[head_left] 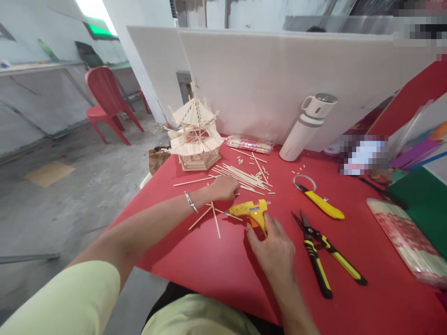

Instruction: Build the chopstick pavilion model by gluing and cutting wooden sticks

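Note:
My right hand (274, 246) grips the handle of a yellow glue gun (247, 209), its nozzle pointing left. Above the nozzle, my left hand (225, 188) is closed, knuckles up, by the pile of thin wooden sticks (244, 177); whatever its fingers hold is hidden. Below it, several sticks meet at one point in a star shape (212, 205) flat on the red table, and the nozzle lies over one of its right-hand sticks. At the back left of the table stands a tiered pagoda model (195, 135) built of the same sticks.
Black-and-yellow pruning shears (319, 246) lie open to the right, below a yellow-handled cutter (319, 201). A white flask (307, 125) and a stick packet (251, 144) stand near the white partition (251, 79). Another stick packet (407, 237) lies at right on the red table (216, 260).

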Demonstrator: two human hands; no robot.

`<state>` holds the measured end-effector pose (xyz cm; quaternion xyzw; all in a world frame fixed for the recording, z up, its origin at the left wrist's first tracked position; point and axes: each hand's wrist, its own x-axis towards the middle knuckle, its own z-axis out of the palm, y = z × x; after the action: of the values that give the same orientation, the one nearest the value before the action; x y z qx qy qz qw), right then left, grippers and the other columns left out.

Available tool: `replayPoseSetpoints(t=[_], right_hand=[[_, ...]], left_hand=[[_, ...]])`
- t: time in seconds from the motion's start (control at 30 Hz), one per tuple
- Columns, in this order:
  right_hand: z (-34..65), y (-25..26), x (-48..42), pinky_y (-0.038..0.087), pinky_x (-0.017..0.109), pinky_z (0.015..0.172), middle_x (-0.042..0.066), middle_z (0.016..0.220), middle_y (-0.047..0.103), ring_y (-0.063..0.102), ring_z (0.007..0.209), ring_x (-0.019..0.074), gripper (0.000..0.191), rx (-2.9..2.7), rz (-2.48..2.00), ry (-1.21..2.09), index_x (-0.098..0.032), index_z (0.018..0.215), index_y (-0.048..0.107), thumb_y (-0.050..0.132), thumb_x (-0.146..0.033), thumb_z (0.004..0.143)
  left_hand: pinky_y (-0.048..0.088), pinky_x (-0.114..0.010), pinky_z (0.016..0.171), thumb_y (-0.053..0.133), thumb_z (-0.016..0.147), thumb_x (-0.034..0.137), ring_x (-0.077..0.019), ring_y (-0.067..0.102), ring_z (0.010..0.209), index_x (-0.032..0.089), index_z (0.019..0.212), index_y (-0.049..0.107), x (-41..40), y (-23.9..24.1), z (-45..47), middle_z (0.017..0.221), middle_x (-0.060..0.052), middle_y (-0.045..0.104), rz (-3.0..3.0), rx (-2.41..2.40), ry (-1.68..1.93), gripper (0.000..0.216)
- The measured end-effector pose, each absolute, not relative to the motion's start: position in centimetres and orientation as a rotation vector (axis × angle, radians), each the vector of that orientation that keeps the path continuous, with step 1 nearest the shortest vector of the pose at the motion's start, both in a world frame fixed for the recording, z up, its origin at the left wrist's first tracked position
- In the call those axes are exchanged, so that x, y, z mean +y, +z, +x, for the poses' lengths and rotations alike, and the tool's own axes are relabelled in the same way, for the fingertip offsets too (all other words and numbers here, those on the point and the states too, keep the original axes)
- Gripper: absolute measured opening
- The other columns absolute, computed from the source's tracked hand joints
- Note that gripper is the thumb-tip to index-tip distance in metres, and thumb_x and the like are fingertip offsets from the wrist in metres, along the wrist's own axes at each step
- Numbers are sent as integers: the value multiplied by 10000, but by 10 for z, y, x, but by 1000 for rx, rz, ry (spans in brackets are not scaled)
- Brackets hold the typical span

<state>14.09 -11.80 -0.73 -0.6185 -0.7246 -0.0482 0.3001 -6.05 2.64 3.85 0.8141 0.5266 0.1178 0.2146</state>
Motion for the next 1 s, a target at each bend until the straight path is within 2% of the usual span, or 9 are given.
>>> replayPoseSetpoints(t=[0.07,0.13,0.17,0.23,0.33,0.5,0.67,0.87,1.0], right_hand=[[141,-7,-117,473,306,693,141,1037,735,685,876,241,497,-1890,-1629,-134,-95,1232,648,527,-493,960],[141,-4,-115,494,317,735,163,1067,731,686,907,252,500,-1839,-1612,-145,-87,1217,653,538,-499,960],[141,-1,-115,500,321,747,171,1072,729,686,913,255,500,-1814,-1601,-152,-82,1215,653,547,-498,958],[139,7,-113,509,323,749,174,1048,727,685,902,256,487,-1778,-1571,-163,-79,1214,649,570,-483,955],[134,23,-114,514,315,726,146,963,723,682,846,242,439,-1754,-1514,-174,-96,1200,645,601,-453,948],[122,48,-119,512,291,677,107,887,704,658,744,203,379,-1778,-1399,-255,-116,1171,642,648,-406,928],[111,61,-119,514,272,646,86,878,704,660,742,191,342,-1820,-1297,-399,-123,1159,647,670,-352,906],[101,61,-115,520,274,639,71,884,709,672,745,189,342,-1837,-1283,-515,-143,1167,646,670,-353,898],[93,62,-114,529,274,648,85,924,730,692,765,197,350,-1827,-1276,-572,-141,1170,657,684,-348,890]], left_hand=[[479,-305,631,677,639,170,-197,629,646,174,569,590,31,52,-72,583,-22,619,2185,1450,424,112],[482,-267,591,600,758,220,-161,631,627,169,711,635,29,65,-88,632,-19,644,2074,1457,566,78],[484,-248,564,546,822,257,-147,637,624,169,781,635,24,70,-97,661,-24,655,1964,1469,681,132],[483,-221,524,639,811,301,-142,660,633,169,816,618,6,74,-113,690,-32,672,1287,1362,1085,134],[505,-174,518,748,751,196,-118,678,627,166,815,626,-33,66,-132,694,-23,688,608,1227,1256,141],[506,-134,497,653,856,127,-76,653,565,147,775,635,-77,48,-143,646,-3,669,363,1147,1332,85],[505,-141,481,631,857,53,-67,620,514,106,780,668,-80,47,-145,625,-4,650,308,1014,1358,101],[476,-154,437,604,878,17,-89,618,520,73,917,716,-77,37,-151,641,-33,649,267,897,1360,131],[470,-142,438,580,905,3,-73,597,510,78,1014,713,-78,32,-152,626,-1,613,159,847,1401,187]])
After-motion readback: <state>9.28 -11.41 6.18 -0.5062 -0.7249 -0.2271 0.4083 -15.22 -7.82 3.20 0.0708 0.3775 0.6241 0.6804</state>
